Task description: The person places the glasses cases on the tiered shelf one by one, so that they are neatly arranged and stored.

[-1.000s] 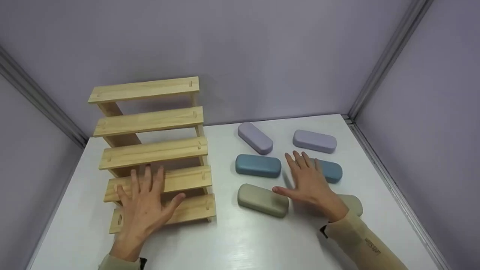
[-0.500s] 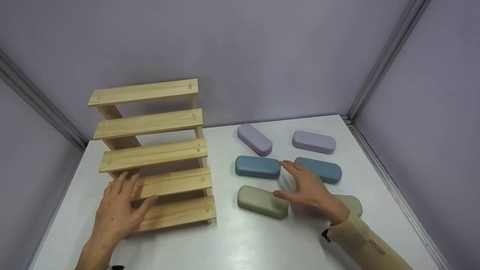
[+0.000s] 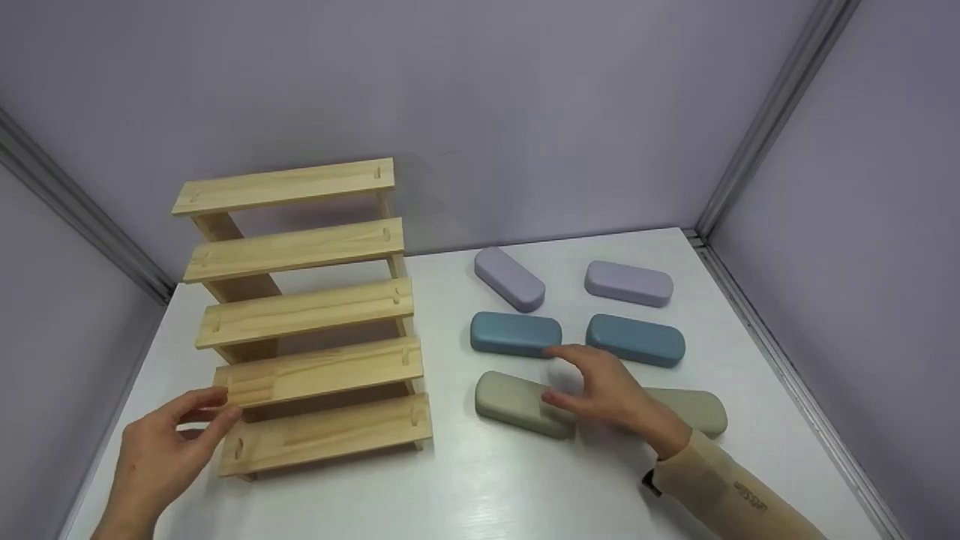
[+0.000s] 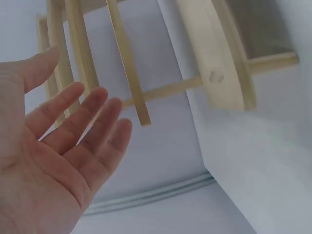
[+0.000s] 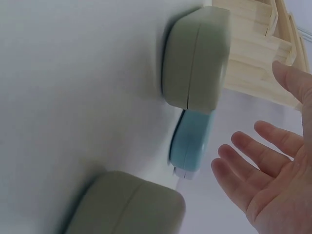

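Note:
My left hand (image 3: 161,450) is at the left end of the lower tiers of a stepped wooden rack (image 3: 322,439), fingers loosely bent. The left wrist view shows its palm (image 4: 44,175) holding nothing. Over the glasses cases hovers my right hand (image 3: 611,390), its thumb overlapping the near-left olive case (image 3: 506,401) and its index fingertip by the left blue case (image 3: 516,334). Nothing is held in the right hand either; the right wrist view has the spread fingers (image 5: 258,170) beside that olive case (image 5: 204,63). Part of the right olive case (image 3: 694,410) hides behind the forearm.
A second blue case (image 3: 637,341) and two lilac cases, left (image 3: 510,279) and right (image 3: 628,283), lie farther back on the white table (image 3: 480,487). Purple-grey panels (image 3: 480,112) enclose the table at the back and sides.
My left hand has moved left and down from over the rack, fingers going from spread to loosely bent. The right hand's fingers have drawn in from spread and lowered slightly. The cases stay put.

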Motion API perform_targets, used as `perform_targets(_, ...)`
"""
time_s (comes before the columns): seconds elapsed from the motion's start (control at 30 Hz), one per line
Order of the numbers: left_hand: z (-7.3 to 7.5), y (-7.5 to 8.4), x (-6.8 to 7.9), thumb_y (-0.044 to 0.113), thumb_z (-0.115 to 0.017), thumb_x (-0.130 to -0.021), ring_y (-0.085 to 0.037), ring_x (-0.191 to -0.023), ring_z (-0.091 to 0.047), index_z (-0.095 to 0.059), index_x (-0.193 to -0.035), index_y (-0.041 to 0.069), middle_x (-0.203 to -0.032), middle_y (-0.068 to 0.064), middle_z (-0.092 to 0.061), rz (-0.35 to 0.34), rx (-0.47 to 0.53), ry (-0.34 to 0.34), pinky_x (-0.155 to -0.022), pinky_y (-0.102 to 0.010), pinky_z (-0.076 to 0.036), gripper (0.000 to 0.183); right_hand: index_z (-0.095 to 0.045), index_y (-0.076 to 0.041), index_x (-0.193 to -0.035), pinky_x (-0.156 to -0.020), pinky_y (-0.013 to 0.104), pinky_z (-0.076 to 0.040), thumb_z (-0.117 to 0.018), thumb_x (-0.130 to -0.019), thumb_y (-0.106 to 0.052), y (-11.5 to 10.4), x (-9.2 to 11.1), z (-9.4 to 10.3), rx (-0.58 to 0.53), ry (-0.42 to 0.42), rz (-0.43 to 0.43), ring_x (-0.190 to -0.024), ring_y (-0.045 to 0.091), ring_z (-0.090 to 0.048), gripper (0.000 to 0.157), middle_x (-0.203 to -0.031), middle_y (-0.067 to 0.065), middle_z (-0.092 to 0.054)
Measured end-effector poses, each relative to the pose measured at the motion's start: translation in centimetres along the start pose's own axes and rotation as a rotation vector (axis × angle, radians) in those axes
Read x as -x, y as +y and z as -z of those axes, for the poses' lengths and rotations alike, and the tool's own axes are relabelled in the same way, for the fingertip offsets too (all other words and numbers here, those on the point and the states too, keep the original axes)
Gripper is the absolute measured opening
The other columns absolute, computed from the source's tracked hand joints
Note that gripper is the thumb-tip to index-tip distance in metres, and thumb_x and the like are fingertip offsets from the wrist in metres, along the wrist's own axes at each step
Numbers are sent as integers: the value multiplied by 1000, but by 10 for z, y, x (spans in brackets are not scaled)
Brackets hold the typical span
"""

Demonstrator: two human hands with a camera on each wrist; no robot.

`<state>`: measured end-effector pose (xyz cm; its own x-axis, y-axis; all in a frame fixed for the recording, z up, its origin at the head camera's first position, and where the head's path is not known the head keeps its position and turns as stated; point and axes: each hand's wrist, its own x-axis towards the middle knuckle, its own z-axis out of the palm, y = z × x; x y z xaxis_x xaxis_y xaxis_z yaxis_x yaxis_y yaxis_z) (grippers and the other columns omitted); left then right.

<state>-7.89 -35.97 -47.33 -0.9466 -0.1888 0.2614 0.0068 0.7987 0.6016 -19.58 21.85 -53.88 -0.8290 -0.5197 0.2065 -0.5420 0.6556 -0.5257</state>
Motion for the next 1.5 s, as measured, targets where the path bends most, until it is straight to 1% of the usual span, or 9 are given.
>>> perform_targets(0.07, 4, -7, 4, 22, -90, -99, 25, -85, -59, -84, -123, 7, -114, -16, -86, 58, 4, -21, -68, 2, -54, 29, -70, -9, -149, -115, 60, -63, -87, -99, -43, 0, 1, -3, -18, -23, -10, -137, 35, -73, 63, -145, 11, -77)
perform_targets(0.17, 8, -20, 9, 28, -87, -102, 22, -82, -60, -85, -123, 8, -112, -14, -87, 159, -2, -68, -66, -6, -55, 29, -71, -9, -147, -114, 60, -64, -89, -97, -42, 0, 3, -7, -26, -42, -4, -135, 34, -74, 63, -143, 9, -78)
perform_targets(0.27, 8, -34, 12, 35, -83, -105, 20, -83, -63, -81, -130, 4, -119, -15, -86, 253, 26, -157, -67, -13, -58, 39, -72, -9, -145, -115, 60, -63, -90, -95, -41, -1, 5, -10, -37, -58, -6, -134, 34, -74, 63, -142, 9, -79)
perform_targets(0.43, -1, -53, 13, 37, -78, -109, 15, -93, -70, -70, -146, -3, -140, -20, -79, 395, 173, -311, -78, -21, -70, 56, -72, -8, -142, -116, 59, -62, -93, -92, -39, 0, 7, -15, -47, -64, -4, -134, 34, -74, 63, -139, 8, -79)
perform_targets(0.57, -9, -64, 12, 35, -80, -108, 10, -97, -73, -67, -151, -4, -140, -9, -79, 486, 285, -343, -85, -24, -72, 59, -73, -8, -140, -114, 56, -63, -96, -90, -36, 1, 8, -19, -39, -59, 34, -131, 32, -75, 62, -137, 7, -80)
perform_targets(0.7, -13, -72, 11, 27, -84, -105, 7, -97, -75, -71, -147, -1, -119, 16, -80, 541, 393, -333, -86, -23, -72, 52, -74, -10, -139, -113, 54, -64, -97, -88, -34, 1, 10, -22, -44, -61, 48, -129, 30, -76, 61, -136, 6, -80)
perform_targets(0.8, -15, -78, 10, 21, -85, -104, 5, -97, -76, -75, -143, 4, -108, 25, -77, 580, 467, -339, -87, -22, -72, 45, -75, -11, -137, -112, 52, -64, -98, -87, -34, 2, 12, -24, -57, -56, 57, -128, 29, -76, 60, -136, 5, -80)
perform_targets(1.17, -23, -90, 11, 21, -86, -103, 6, -97, -73, -82, -137, 21, -102, 29, -75, 662, 520, -366, -86, -20, -70, 34, -75, -11, -140, -119, 58, -61, -98, -86, -29, 0, 20, -32, -75, -71, 28, -136, 34, -73, 61, -144, 9, -78)
perform_targets(1.5, -25, -89, 10, 22, -87, -102, 4, -93, -73, -85, -118, 39, -97, 26, -77, 683, 533, -361, -83, -21, -71, 23, -74, -14, -141, -114, 53, -64, -101, -81, -25, -5, 21, -32, -31, -80, 14, -129, 26, -75, 66, -138, 3, -80)
